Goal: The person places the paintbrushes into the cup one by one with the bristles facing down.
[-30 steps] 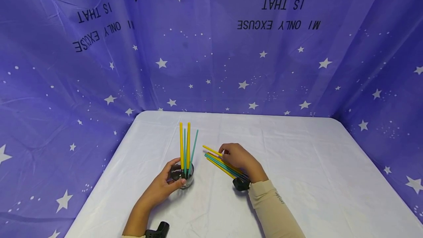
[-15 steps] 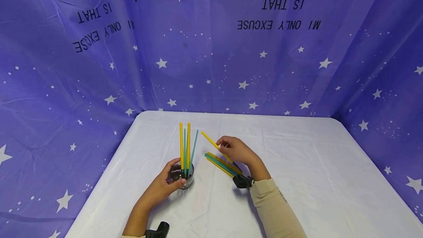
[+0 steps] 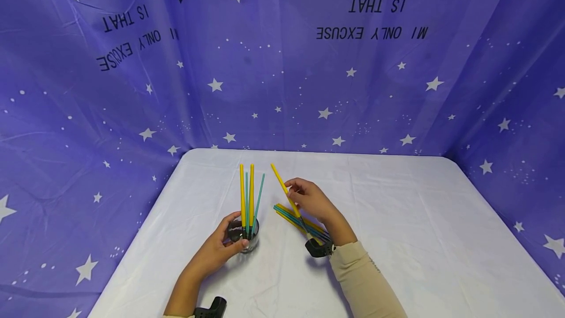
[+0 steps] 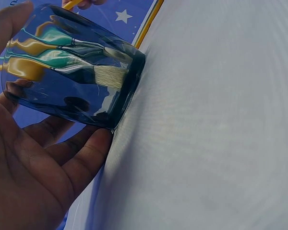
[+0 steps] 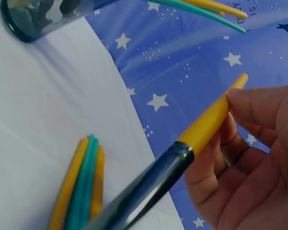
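Note:
A glass (image 3: 251, 245) stands on the table with yellow and teal brushes (image 3: 251, 195) upright in it. My left hand (image 3: 217, 248) grips its side, thumb at the front; the left wrist view shows the glass (image 4: 53, 96) with bristles (image 4: 109, 77) near its base. To the right, my right hand (image 3: 311, 199) pinches a yellow brush (image 3: 284, 188) by its handle, tilted above the table. Beneath that hand lies a bundle of yellow and teal brushes (image 3: 293, 216). The right wrist view shows the held brush (image 5: 206, 125) with a dark ferrule; its bristles are out of that view.
A white cloth covers the table (image 3: 419, 220). Behind it and along both sides hangs a purple curtain (image 3: 282, 63) with stars and lettering. Black wrist devices sit on the left wrist (image 3: 212, 307) and the right wrist (image 3: 319, 248).
My right hand has lifted the yellow brush off the bundle, moving slightly up and left, and the brush has swung steeper. The left hand and the glass have stayed in place.

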A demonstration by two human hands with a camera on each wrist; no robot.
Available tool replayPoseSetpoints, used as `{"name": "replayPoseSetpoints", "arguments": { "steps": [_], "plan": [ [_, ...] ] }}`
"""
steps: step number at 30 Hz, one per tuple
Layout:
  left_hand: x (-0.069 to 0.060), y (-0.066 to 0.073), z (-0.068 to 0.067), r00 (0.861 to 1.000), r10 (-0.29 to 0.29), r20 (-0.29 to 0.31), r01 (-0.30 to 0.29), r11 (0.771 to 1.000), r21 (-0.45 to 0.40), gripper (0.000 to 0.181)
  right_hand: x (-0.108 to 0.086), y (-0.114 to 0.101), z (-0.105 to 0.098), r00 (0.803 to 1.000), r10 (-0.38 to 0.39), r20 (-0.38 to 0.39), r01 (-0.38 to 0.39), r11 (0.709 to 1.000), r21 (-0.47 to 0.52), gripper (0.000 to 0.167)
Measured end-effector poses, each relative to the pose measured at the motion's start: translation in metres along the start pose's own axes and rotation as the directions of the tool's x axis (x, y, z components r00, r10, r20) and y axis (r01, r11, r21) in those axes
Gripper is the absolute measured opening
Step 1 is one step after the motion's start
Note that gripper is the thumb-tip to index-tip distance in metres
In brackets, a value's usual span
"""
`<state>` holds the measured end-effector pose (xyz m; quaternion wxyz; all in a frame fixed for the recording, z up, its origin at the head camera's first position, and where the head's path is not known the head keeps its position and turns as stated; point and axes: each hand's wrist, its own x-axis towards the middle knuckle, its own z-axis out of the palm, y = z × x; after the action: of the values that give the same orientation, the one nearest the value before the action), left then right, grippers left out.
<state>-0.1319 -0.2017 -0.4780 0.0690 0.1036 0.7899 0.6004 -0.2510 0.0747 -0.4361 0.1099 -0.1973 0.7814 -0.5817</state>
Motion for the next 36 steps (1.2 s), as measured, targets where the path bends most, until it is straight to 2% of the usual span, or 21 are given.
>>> {"name": "replayPoseSetpoints", "arguments": {
  "steps": [16, 20, 23, 25, 36],
  "plan": [
    [0.000, -0.001, 0.000, 1.000, 0.002, 0.001, -0.002, 1.000, -0.014, 0.073, -0.002, -0.019, 0.017, 0.995, 0.012, -0.102, 0.003, 0.989, 0.150, 0.026],
    [0.000, 0.000, 0.000, 1.000, -0.001, -0.003, 0.001, 1.000, -0.010, 0.074, -0.004, -0.031, 0.022, 0.993, 0.017, -0.120, 0.008, 0.980, 0.201, 0.024],
    [0.000, 0.000, 0.000, 1.000, -0.004, -0.004, 0.004, 1.000, -0.002, 0.074, -0.005, -0.034, 0.027, 0.990, 0.003, -0.139, 0.029, 0.973, 0.228, 0.021],
    [0.000, 0.000, 0.000, 1.000, -0.005, -0.003, 0.005, 1.000, -0.003, 0.074, 0.000, -0.028, 0.030, 0.988, -0.006, -0.153, 0.045, 0.966, 0.255, 0.021],
    [0.001, 0.000, 0.000, 1.000, 0.003, 0.001, -0.003, 1.000, -0.017, 0.074, 0.003, -0.041, 0.046, 0.972, -0.055, -0.230, 0.138, 0.922, 0.362, 0.021]
  ]
}}
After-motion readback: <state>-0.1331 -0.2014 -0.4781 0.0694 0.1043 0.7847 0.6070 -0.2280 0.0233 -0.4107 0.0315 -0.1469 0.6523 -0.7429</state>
